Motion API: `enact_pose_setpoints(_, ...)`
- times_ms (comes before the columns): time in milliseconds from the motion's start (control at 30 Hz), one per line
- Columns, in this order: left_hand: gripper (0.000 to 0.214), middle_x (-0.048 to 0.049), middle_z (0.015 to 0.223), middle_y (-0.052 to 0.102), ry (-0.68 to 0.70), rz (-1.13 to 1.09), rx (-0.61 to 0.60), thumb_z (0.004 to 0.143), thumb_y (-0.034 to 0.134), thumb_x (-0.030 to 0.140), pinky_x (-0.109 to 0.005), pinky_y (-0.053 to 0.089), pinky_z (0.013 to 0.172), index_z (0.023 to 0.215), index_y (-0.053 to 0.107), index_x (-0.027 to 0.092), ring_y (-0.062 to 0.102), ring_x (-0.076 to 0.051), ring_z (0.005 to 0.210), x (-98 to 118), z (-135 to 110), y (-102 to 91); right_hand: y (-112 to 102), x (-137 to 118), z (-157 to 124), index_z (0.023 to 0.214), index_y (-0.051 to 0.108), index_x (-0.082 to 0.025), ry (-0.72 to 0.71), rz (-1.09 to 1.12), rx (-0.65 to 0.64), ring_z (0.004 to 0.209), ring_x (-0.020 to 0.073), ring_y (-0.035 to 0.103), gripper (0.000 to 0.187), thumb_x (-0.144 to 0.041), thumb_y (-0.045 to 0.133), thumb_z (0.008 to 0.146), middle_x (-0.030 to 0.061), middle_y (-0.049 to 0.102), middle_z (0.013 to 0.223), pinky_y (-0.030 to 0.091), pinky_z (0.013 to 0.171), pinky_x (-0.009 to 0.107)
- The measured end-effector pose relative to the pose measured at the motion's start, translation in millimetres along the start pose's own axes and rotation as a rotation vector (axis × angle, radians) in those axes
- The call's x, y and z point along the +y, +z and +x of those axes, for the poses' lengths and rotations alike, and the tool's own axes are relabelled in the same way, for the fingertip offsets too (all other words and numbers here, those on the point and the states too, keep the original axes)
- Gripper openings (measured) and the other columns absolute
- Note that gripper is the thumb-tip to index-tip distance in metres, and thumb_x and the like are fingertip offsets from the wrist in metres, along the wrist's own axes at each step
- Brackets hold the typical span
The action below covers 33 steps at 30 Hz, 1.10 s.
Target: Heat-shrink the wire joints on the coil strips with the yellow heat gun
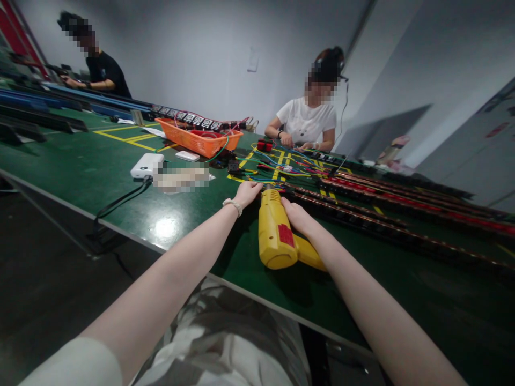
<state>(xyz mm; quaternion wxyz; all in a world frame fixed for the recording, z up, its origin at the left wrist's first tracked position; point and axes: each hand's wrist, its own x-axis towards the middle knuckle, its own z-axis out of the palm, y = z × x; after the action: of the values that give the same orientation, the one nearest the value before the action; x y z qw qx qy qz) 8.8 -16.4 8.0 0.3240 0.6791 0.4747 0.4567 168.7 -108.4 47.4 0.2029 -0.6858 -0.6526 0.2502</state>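
Note:
My left hand reaches over the green table with thumb and fingers pinched together at the ends of thin coloured wires. A yellow heat gun with a red label lies between my arms, its nozzle pointing away from me toward those wires. Just right of its body is my right hand, with the fingers curled and their tips hidden behind the gun. What they hold does not show. My right forearm passes above the gun's handle. Dark strips with wires at their near ends lie beside my right hand.
An orange basket holds red wires, with a strip of square modules across it. A white box with a black cable stands at left. Loose wires lie ahead. One person works opposite, another at far left.

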Motion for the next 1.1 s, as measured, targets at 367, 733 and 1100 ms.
enact_pose_setpoints(367,0.041,-0.0023,0.049,0.055,0.020,0.004,-0.027,0.076,0.040,0.042,-0.022,0.037,0.054,0.049,0.054,0.014,0.053,-0.011,0.049,2,-4,-1.5,-20,20,-8,0.096,0.064,-0.012,0.028,0.099,0.047,0.085,0.0184,0.059,0.055,-0.044,0.019,0.090,0.0113,0.066,0.090,0.040,0.078,0.026)
enact_pose_setpoints(733,0.039,-0.0011,0.045,0.052,0.013,0.027,0.016,0.073,0.043,0.042,-0.022,0.033,0.051,0.048,0.055,0.014,0.047,-0.010,0.046,0,-1,-0.9,-9,9,0,0.109,0.058,-0.017,0.004,-0.055,0.039,0.097,0.0214,0.055,0.054,-0.046,0.018,0.090,0.0096,0.064,0.100,0.037,0.083,0.029)
enact_pose_setpoints(1100,0.038,0.0033,0.042,0.040,0.000,0.042,0.028,0.075,0.041,0.042,-0.023,0.024,0.046,0.049,0.050,0.014,0.034,-0.009,0.044,4,-2,-2.9,6,-12,0,0.103,0.059,-0.009,-0.075,-0.069,0.001,0.097,0.0217,0.054,0.066,-0.055,0.015,0.086,0.0159,0.060,0.105,0.037,0.083,0.029)
